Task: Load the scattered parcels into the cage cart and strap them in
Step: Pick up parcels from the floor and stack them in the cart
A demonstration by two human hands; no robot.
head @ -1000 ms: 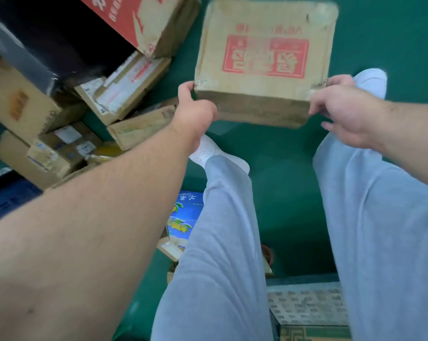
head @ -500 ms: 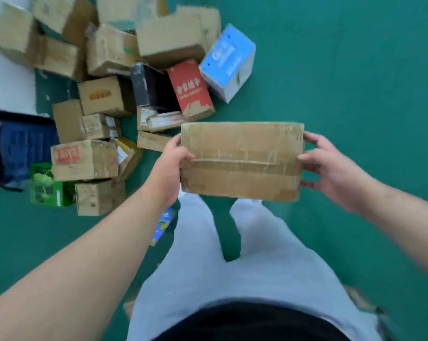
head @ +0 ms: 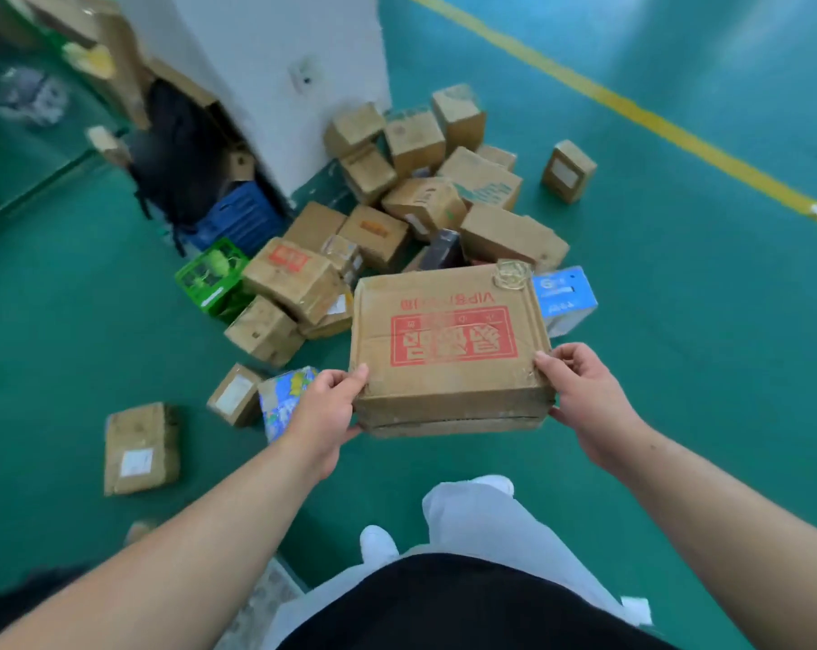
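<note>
A flat brown cardboard parcel with a red printed label (head: 451, 349) is held in the air in front of me, its top face up. My left hand (head: 326, 408) grips its near left corner, thumb on top. My right hand (head: 580, 396) grips its near right corner the same way. Behind it, a heap of scattered cardboard parcels (head: 411, 213) lies on the green floor against a white pillar. No cage cart is in view.
A white pillar (head: 275, 77) stands behind the heap, with a blue crate (head: 242, 222) and a green crate (head: 209, 274) at its left. Loose parcels lie at left (head: 141, 448) and far right (head: 568, 171). A blue box (head: 566, 297) sits right of the held parcel. A yellow floor line (head: 631, 110) runs at the upper right.
The view has risen from my legs and the floor to the whole heap. The parcel has turned so its red label faces up, still gripped in both hands.
</note>
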